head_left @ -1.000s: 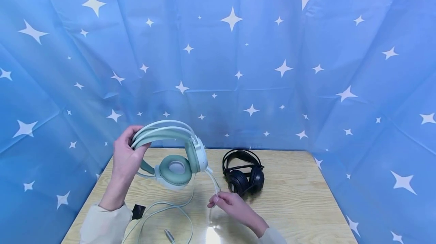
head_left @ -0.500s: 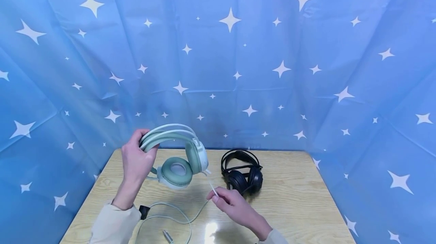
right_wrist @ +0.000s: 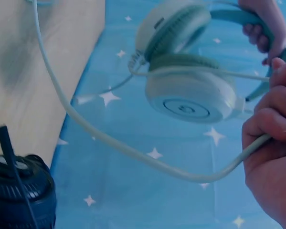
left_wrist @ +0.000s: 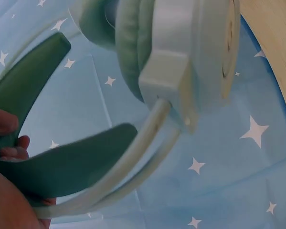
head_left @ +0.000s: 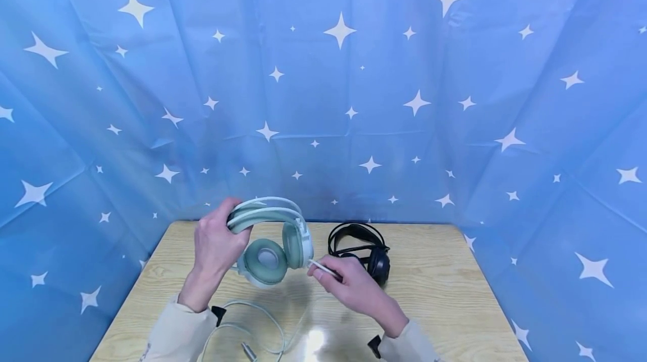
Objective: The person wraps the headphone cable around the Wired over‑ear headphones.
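Observation:
My left hand [head_left: 219, 242] grips the headband of white and mint-green headphones [left_wrist: 174, 38], raised above the table. Their ear cups hang below the band, to the right of this hand, with one green cushion [head_left: 266, 260] facing me. Curled fingers of my right hand [head_left: 356, 290] hold the headphones' pale cable [right_wrist: 133, 152] close to the right ear cup. In the right wrist view, one length runs from the ear cup into the fist and another loops away down-left. A thin boom with a pale tip [right_wrist: 85, 99] sticks out from the cup.
Black headphones [head_left: 380, 266] stand on the wooden table [head_left: 429, 306] behind my right hand, partly covered by it. Loose cable loops [head_left: 270, 320] and a metal-coloured plug [head_left: 249, 352] lie at the front. A blue star-patterned curtain [head_left: 323, 98] surrounds the table's back and sides.
The left hand and the mint headphones have moved right and slightly down. My right hand has risen a little with the cable, closer to the ear cup, and now covers part of the black headphones.

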Tool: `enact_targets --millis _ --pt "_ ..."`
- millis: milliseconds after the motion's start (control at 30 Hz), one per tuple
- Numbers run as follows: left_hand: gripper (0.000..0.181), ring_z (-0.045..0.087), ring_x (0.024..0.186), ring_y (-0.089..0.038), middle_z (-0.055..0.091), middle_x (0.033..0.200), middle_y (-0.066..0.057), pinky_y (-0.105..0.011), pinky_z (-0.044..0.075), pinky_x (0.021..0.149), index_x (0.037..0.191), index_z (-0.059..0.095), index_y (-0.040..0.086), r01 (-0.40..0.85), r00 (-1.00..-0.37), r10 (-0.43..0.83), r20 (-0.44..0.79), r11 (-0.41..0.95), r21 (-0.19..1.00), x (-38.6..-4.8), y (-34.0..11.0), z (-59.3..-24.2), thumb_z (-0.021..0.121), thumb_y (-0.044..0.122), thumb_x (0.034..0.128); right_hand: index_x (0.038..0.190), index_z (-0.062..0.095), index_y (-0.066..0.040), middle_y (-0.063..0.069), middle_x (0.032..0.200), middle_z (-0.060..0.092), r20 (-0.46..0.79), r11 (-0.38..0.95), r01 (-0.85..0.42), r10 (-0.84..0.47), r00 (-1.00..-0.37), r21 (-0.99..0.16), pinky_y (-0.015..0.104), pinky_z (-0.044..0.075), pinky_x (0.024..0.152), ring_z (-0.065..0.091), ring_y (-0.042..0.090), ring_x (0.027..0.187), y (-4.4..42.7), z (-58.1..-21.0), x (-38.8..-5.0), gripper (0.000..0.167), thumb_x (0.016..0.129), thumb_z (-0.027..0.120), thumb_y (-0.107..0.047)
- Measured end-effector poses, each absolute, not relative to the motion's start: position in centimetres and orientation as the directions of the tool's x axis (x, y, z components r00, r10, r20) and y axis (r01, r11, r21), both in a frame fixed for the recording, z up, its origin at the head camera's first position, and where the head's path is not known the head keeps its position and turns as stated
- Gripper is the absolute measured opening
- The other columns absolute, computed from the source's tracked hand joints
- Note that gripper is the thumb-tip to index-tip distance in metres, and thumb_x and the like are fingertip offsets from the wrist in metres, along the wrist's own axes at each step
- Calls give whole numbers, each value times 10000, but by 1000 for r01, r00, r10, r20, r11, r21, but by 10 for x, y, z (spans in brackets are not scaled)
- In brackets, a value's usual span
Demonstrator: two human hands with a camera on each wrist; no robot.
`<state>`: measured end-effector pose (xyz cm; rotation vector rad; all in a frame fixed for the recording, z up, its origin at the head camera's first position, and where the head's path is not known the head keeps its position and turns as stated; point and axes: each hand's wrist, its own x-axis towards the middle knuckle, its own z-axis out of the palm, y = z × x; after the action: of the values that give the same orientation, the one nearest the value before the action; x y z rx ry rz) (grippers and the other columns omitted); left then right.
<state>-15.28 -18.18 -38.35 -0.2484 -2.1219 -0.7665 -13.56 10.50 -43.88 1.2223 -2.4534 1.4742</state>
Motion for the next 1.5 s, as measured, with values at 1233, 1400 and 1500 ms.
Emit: enact_targets --millis 1233,1400,1500 --pt "398 573 735 -144 659 919 42 -294 476 722 1088 706 131 630 -772 328 545 274 727 -154 -194 -383 687 -134 792 1081 739 -213 -78 991 704 576 206 -735 -499 -647 -647 263 529 725 637 83 840 131 -428 -156 189 938 751 -90" --pt "390 576 773 -163 657 946 17 -290 481 752 1092 693 80 644 -740 364 566 138 753 -158 -198 -387 630 -160 791 1039 748 -201 -47 961 703 594 192 -748 -497 -632 -635 273 530 769 645 99 873 132 -426 -158 191 888 798 -95" --pt "360 577 796 -168 664 957 15 -292 479 768 1095 690 72 630 -737 379 560 87 771 -160 -200 -389 610 -136 812 1012 750 -202 -53 947 697 597 177 -752 -506 -623 -635 270 529 769 641 97 863 133 -423 -160 179 880 807 -95"
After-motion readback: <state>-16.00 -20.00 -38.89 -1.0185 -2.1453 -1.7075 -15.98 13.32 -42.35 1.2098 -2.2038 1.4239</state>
